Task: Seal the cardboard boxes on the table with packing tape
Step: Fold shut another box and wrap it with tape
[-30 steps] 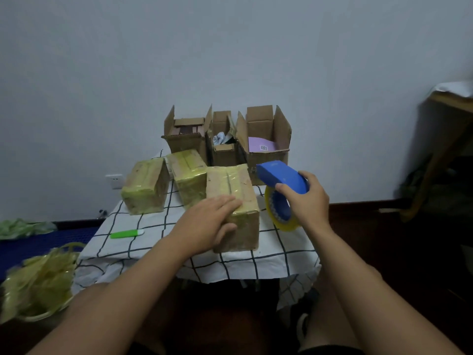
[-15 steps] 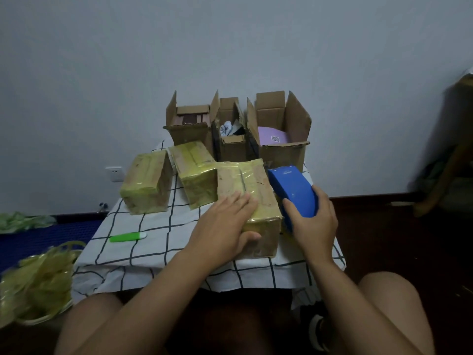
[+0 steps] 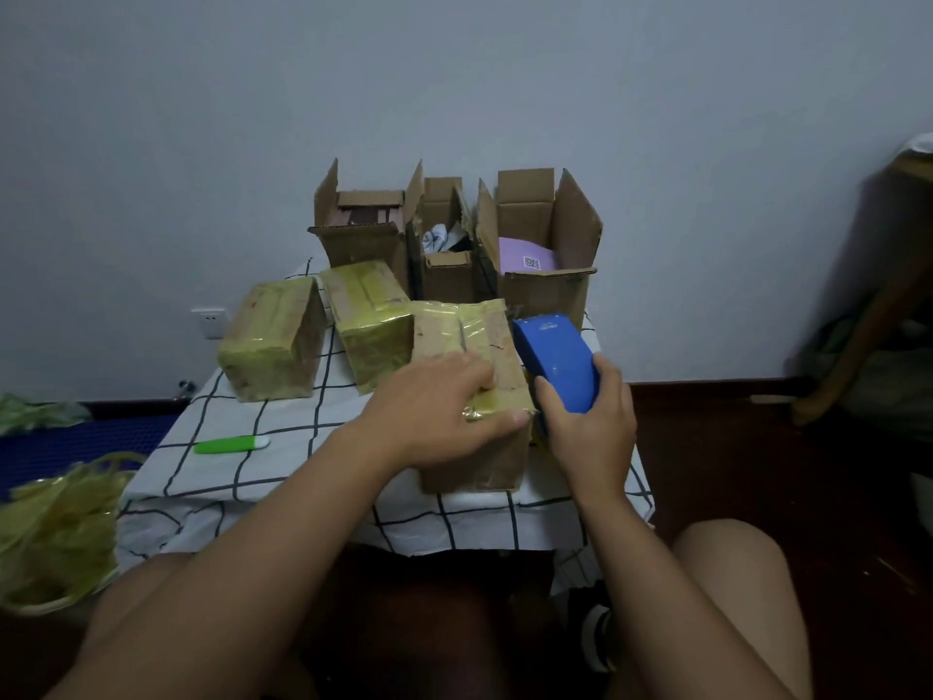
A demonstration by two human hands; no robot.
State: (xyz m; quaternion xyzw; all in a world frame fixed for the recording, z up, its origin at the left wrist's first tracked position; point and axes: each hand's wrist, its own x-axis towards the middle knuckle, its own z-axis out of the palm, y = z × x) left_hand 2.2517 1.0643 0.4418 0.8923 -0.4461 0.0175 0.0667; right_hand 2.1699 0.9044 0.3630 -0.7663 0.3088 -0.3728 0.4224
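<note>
A white cloth with a black grid point(image 3: 282, 477) covered the table. On its near left part lay a green pen-like tool with a white tip point(image 3: 231, 444). Off the table's left edge, a heap of crumpled yellowish film point(image 3: 55, 538) sat in a pale bowl or basket. A white wall socket point(image 3: 208, 323) showed on the grey wall point(image 3: 454, 78) at far left, above a blue mat point(image 3: 65, 439). At far right stood a slanted wooden furniture leg point(image 3: 868, 341) on the dark floor point(image 3: 757, 472).
</note>
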